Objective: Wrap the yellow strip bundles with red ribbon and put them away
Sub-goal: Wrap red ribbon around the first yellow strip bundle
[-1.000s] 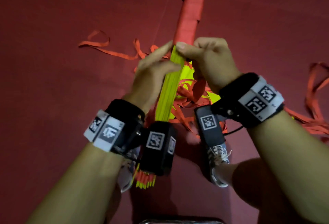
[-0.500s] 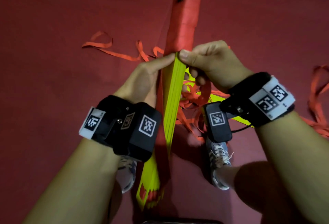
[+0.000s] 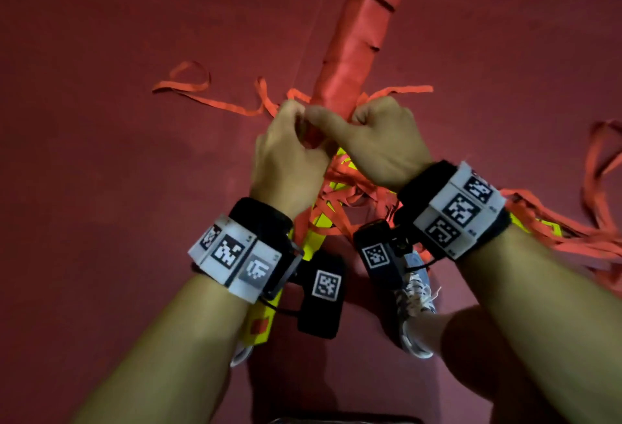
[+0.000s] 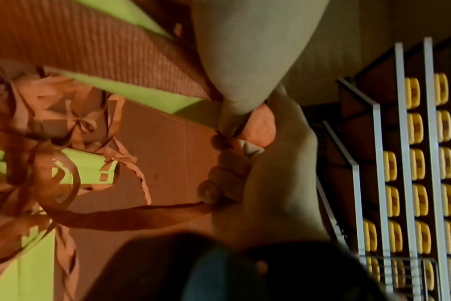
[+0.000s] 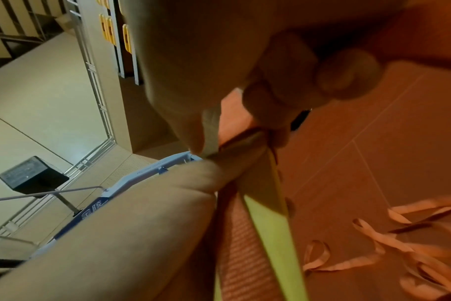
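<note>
A long yellow strip bundle (image 3: 311,245) slants up off the floor, its upper length wound in red ribbon (image 3: 360,29). Both hands meet where the wrap ends. My left hand (image 3: 296,127) curls over the bundle from the left; in the left wrist view its fingers (image 4: 219,173) grip a red ribbon tail (image 4: 142,213) trailing to the floor. My right hand (image 3: 370,127) grips the bundle from the right, and in the right wrist view its thumb and fingers (image 5: 291,85) pinch the yellow strips (image 5: 270,224) at the wrap's edge.
Loose red ribbon (image 3: 565,235) lies tangled over more yellow bundles (image 4: 90,169) on the red tiled floor. My shoe (image 3: 414,306) stands below the hands. Shelves with yellow items (image 4: 420,163), a black box (image 5: 31,175) and a blue frame (image 5: 147,173) lie further off.
The bundle has slid forward, showing more of the wrapped length. My left hand has swung over the top of the bundle, and the hands now cover the bare yellow stretch between them.
</note>
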Demonstrator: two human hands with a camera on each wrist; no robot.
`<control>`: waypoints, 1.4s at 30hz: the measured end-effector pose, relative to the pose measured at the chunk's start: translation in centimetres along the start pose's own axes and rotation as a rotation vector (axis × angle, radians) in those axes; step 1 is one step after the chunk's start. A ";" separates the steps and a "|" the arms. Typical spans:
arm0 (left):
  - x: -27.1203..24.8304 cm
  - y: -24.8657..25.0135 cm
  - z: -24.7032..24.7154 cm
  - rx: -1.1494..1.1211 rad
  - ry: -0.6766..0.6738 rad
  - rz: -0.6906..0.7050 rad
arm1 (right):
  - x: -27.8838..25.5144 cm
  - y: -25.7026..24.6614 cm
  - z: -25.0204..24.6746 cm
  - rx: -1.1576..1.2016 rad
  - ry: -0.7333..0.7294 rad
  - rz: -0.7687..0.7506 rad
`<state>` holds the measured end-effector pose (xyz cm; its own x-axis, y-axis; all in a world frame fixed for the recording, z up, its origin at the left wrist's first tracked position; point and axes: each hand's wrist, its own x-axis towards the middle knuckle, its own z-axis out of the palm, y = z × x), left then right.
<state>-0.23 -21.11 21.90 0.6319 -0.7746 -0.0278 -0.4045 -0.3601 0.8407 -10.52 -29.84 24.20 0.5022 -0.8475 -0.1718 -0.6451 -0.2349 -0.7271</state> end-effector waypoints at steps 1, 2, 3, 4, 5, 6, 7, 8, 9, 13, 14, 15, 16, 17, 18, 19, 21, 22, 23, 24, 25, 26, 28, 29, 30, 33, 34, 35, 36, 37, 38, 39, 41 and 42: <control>-0.4 0.2 0.0 -0.005 -0.009 0.024 | 0.0 -0.1 0.1 -0.004 0.029 0.018; -0.7 0.5 0.0 -0.048 -0.041 0.041 | 0.0 -0.2 0.0 0.015 0.047 0.034; -1.0 0.9 0.0 -0.121 -0.087 0.039 | 0.1 -0.1 0.0 0.049 0.054 0.044; -1.0 1.1 -0.1 -0.228 -0.136 -0.003 | 0.2 0.1 -0.2 0.095 0.047 0.047; -0.8 1.2 -0.2 -0.346 -0.174 -0.080 | 0.4 0.1 -0.5 0.159 0.027 0.043; -0.5 1.5 -0.2 -0.471 -0.199 -0.161 | 0.5 0.2 -0.8 0.244 -0.007 0.032; -0.3 1.7 -0.2 -0.586 -0.212 -0.247 | 0.6 0.2 -1.1 0.347 -0.048 0.013; -0.1 1.9 -0.3 -0.681 -0.221 -0.324 | 0.7 0.2 -1.2 0.443 -0.088 -0.006; 0.0 2.2 -0.4 -0.735 -0.240 -0.390 | 0.7 0.1 -1.3 0.515 -0.114 -0.019; 0.0 3.0 -1.2 -0.733 -0.575 -0.581 | 0.9 0.0 -1.2 0.657 -0.190 -0.035; 0.1 2.9 -1.5 -0.717 -0.632 -0.592 | 0.9 0.0 -1.3 0.650 -0.210 -0.044; 0.1 3.0 -1.7 -0.707 -0.656 -0.589 | 0.9 0.1 -1.6 0.623 -0.228 -0.051; 0.2 3.0 -1.9 -0.689 -0.657 -0.583 | 1.0 0.2 -1.8 0.580 -0.239 -0.057; 0.3 2.9 -2.0 -0.654 -0.638 -0.576 | 1.0 0.2 -2.2 0.537 -0.252 -0.060; 0.4 2.7 -2.0 -0.603 -0.612 -0.558 | 1.1 0.3 -2.5 0.500 -0.273 -0.050; 0.4 2.6 -1.9 -0.547 -0.584 -0.541 | 1.3 0.4 -2.7 0.475 -0.302 -0.023; 0.3 2.2 -1.3 -0.479 -0.530 -0.529 | 1.6 0.8 -2.6 0.394 -0.356 0.047; 0.2 2.0 -1.0 -0.474 -0.496 -0.526 | 1.7 1.0 -2.4 0.336 -0.363 0.072; 0.0 1.7 -0.6 -0.473 -0.449 -0.505 | 1.8 1.2 -2.2 0.287 -0.359 0.082; -0.2 1.4 -0.4 -0.447 -0.406 -0.458 | 1.8 1.3 -2.0 0.244 -0.355 0.077; -0.4 1.2 -0.1 -0.394 -0.377 -0.398 | 1.8 1.4 -1.9 0.188 -0.350 0.064; -0.5 1.0 0.1 -0.321 -0.362 -0.332 | 1.8 1.4 -1.6 0.113 -0.342 0.040; -0.5 1.0 0.4 -0.177 -0.342 -0.266 | 1.3 1.3 -1.1 -0.053 -0.278 -0.005; -0.6 1.2 0.3 -0.071 -0.318 -0.278 | 1.1 1.3 -0.8 -0.097 -0.216 -0.018; -0.6 1.2 0.4 0.030 -0.290 -0.289 | 1.0 1.4 -0.5 -0.095 -0.157 -0.021; -0.5 1.3 0.5 -0.046 -0.230 -0.247 | 1.4 1.8 -0.8 0.143 -0.124 -0.005; -0.3 1.6 0.4 -0.196 -0.266 -0.253 | 1.6 1.8 -1.0 0.249 -0.147 -0.011; -0.1 1.7 0.2 -0.343 -0.304 -0.276 | 1.7 1.9 -1.3 0.342 -0.170 -0.025; 0.1 1.9 0.0 -0.475 -0.348 -0.324 | 1.8 2.0 -1.5 0.423 -0.190 -0.044; 0.1 2.2 -0.3 -0.585 -0.392 -0.378 | 1.7 1.9 -1.6 0.499 -0.208 -0.068; 0.1 2.4 -0.5 -0.668 -0.439 -0.426 | 1.6 1.7 -1.5 0.570 -0.231 -0.090; 0.0 2.6 -0.6 -0.721 -0.488 -0.462 | 1.4 1.6 -1.5 0.637 -0.252 -0.105; -0.4 3.0 -0.9 -0.757 -0.587 -0.530 | 1.1 1.3 -1.4 0.726 -0.283 -0.104; -0.5 3.0 -1.0 -0.742 -0.618 -0.557 | 1.0 1.1 -1.5 0.732 -0.286 -0.095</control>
<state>-1.02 -21.28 24.96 0.0804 -0.8013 -0.5928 0.4586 -0.4983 0.7358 -11.57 -31.70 24.18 0.7286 -0.6610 -0.1794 -0.0994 0.1570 -0.9826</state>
